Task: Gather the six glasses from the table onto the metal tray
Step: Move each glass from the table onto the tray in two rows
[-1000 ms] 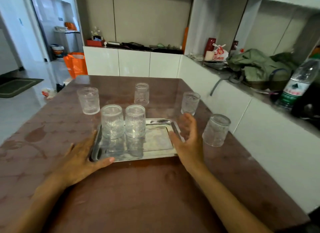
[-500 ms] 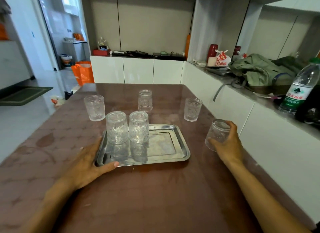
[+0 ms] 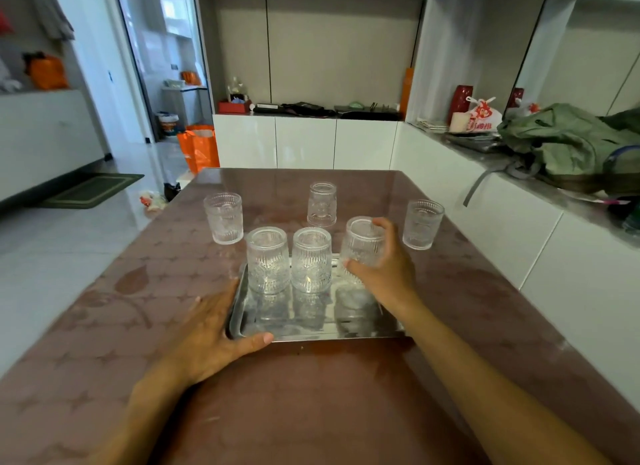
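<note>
A shiny metal tray (image 3: 304,326) lies on the brown table. Two ribbed clear glasses stand at its back edge, one on the left (image 3: 267,259) and one in the middle (image 3: 311,259). My right hand (image 3: 384,270) grips a third glass (image 3: 362,243), tilted slightly, over the tray's back right part beside those two. My left hand (image 3: 214,336) rests flat on the table, thumb against the tray's front left corner. Three more glasses stand on the table beyond the tray: far left (image 3: 223,218), back centre (image 3: 322,204) and right (image 3: 422,224).
The table (image 3: 311,395) runs close along a white counter on the right that carries a green bag (image 3: 568,146) and a red vase (image 3: 460,103). An orange bag (image 3: 200,148) sits on the floor beyond the table's far left corner.
My right hand closed on the glass near the table's right edge and carried it left over the tray's right side. The left hand stayed at the tray's front left corner.
</note>
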Motion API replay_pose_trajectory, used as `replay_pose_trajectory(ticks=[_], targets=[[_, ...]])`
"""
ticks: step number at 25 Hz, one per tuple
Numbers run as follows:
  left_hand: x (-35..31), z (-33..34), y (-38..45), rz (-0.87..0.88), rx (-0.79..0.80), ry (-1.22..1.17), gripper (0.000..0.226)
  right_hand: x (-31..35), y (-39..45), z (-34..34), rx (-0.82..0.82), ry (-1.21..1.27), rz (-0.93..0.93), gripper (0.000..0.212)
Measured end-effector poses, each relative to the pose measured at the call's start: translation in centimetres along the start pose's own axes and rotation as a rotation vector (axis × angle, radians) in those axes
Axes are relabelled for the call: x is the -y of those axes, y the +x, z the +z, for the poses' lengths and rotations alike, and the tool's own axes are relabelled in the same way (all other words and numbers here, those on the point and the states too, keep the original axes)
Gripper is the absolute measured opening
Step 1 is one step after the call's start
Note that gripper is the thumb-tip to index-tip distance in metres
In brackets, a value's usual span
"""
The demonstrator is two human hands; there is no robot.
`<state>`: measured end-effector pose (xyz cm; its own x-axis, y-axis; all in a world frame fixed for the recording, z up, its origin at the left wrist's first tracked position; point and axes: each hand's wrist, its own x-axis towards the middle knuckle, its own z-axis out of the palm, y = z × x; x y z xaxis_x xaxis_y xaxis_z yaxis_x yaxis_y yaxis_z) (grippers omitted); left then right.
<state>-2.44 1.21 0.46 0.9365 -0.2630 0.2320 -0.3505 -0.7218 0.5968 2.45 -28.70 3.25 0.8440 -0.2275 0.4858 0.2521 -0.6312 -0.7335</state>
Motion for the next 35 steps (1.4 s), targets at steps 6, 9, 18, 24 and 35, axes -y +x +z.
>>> replay_pose_trajectory(ticks=[6,9,18,24,35], targets=[[0.3,0.3,0.4,-0.028,0.021,0.005,0.113,-2.0,-0.3,2.7,0.049,-0.111,-0.010,0.079],[0.1,0.2,0.4,-0.024,0.017,0.000,0.115,-1.8,-0.4,2.3,0.063,-0.129,0.021,0.083],[0.4,0.2,0.4,-0.028,0.036,-0.021,0.114,2.4,-4.5,4.3,0.412,-0.435,-0.535,0.026],[0.1,0.4,0.5,-0.012,0.052,-0.085,0.102,1.6,-2.0,0.7,0.038,-0.239,-0.482,0.024],[1.4,0.7,0.4,-0.200,-0.025,-0.183,0.098,-6.2,11.2,-7.3,0.232,-0.592,0.139,0.043]])
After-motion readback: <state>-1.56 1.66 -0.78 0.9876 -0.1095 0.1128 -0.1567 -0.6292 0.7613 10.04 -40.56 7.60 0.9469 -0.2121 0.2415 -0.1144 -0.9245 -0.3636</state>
